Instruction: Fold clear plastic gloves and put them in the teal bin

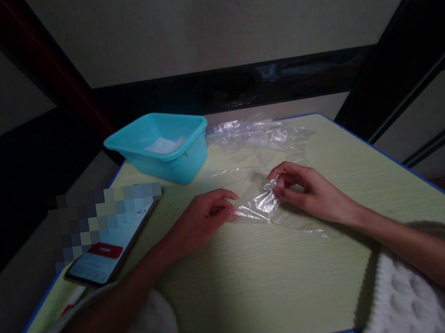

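Note:
A clear plastic bag [259, 203] lies crumpled on the pale green table [262, 281]. My left hand [204, 221] pinches the bag's left edge with fingers closed. On the bag's right side, my right hand [312, 193] grips a bunched fold between thumb and fingers. Both forearms rest on the table and come out of white fleecy sleeves.
A turquoise plastic tub [162, 146] with something white inside stands at the back left. More clear plastic bags [259, 135] lie behind, near the far edge. A phone [108, 247] with a lit screen lies at the left edge. The table has a blue rim.

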`<action>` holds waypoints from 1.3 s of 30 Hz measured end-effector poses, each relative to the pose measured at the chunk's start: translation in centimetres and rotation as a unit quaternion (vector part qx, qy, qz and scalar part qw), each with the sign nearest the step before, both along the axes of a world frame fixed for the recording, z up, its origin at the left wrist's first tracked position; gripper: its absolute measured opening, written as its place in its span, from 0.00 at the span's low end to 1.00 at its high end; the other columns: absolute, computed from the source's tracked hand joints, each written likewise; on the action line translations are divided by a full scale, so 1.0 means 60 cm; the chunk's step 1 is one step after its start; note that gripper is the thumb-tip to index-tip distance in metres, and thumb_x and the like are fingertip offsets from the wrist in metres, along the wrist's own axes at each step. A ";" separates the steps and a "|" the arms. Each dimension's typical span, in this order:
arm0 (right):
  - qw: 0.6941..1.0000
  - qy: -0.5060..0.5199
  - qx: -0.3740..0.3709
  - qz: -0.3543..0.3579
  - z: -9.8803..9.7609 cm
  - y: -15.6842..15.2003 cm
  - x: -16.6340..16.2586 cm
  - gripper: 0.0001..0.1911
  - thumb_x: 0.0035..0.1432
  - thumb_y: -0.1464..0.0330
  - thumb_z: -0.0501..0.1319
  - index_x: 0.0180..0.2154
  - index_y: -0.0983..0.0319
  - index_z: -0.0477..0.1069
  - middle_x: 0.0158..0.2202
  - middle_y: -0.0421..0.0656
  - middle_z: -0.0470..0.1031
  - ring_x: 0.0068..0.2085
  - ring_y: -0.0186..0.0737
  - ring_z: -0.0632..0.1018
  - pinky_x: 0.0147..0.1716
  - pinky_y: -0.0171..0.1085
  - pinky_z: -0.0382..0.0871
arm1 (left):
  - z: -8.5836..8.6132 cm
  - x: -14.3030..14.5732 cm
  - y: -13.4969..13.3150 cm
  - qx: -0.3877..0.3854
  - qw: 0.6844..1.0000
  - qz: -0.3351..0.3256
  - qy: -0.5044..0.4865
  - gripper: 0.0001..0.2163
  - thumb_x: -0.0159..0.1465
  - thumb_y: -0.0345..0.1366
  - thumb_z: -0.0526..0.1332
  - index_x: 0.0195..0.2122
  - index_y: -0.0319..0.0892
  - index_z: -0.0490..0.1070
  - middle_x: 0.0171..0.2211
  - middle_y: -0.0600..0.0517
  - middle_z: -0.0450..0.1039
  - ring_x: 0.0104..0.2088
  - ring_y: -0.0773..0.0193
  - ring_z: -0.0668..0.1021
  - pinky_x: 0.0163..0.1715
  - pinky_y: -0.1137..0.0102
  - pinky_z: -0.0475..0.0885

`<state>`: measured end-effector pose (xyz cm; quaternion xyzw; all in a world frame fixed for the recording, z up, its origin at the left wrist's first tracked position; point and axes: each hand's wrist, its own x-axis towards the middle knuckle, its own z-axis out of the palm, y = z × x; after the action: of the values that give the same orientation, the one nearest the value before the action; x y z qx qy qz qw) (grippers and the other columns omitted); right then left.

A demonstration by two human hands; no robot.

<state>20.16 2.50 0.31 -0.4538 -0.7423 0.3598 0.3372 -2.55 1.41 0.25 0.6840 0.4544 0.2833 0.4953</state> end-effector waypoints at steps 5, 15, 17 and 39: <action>1.000 0.004 -0.009 -0.001 -0.005 0.004 0.003 0.10 0.52 0.69 0.56 0.38 0.62 0.62 0.23 0.36 0.65 0.23 0.33 0.66 0.22 0.33 0.61 | 0.004 0.001 0.000 -0.029 1.000 0.005 -0.004 0.10 0.56 0.35 0.57 0.39 0.38 0.68 0.29 0.48 0.79 0.33 0.60 0.80 0.32 0.70 0.70; 1.000 -0.013 -0.009 -0.016 -0.012 0.012 0.010 0.11 0.51 0.68 0.55 0.39 0.62 0.61 0.22 0.35 0.64 0.22 0.33 0.66 0.22 0.34 0.60 | 0.021 -0.020 0.010 0.008 0.998 0.008 0.068 0.13 0.55 0.37 0.59 0.40 0.39 0.69 0.28 0.51 0.79 0.30 0.60 0.79 0.26 0.73 0.67; 0.999 -0.020 -0.012 -0.022 -0.011 0.014 0.012 0.12 0.51 0.68 0.55 0.39 0.62 0.61 0.22 0.35 0.64 0.22 0.33 0.67 0.22 0.34 0.60 | 0.021 -0.025 0.011 0.006 0.997 0.006 0.071 0.14 0.54 0.38 0.60 0.40 0.39 0.69 0.27 0.51 0.79 0.30 0.60 0.79 0.27 0.72 0.68; 0.999 0.043 -0.024 -0.022 0.007 0.017 0.017 0.15 0.52 0.63 0.60 0.41 0.62 0.62 0.26 0.40 0.71 0.28 0.38 0.74 0.30 0.39 0.68 | 0.025 -0.033 0.015 0.047 0.996 0.043 0.056 0.07 0.53 0.38 0.59 0.26 0.41 0.73 0.27 0.52 0.78 0.31 0.59 0.78 0.32 0.69 0.70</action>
<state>21.19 3.52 0.76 -0.4618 -0.7082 0.3894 0.3654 -4.51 2.32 1.74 0.7012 0.4969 0.2862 0.4237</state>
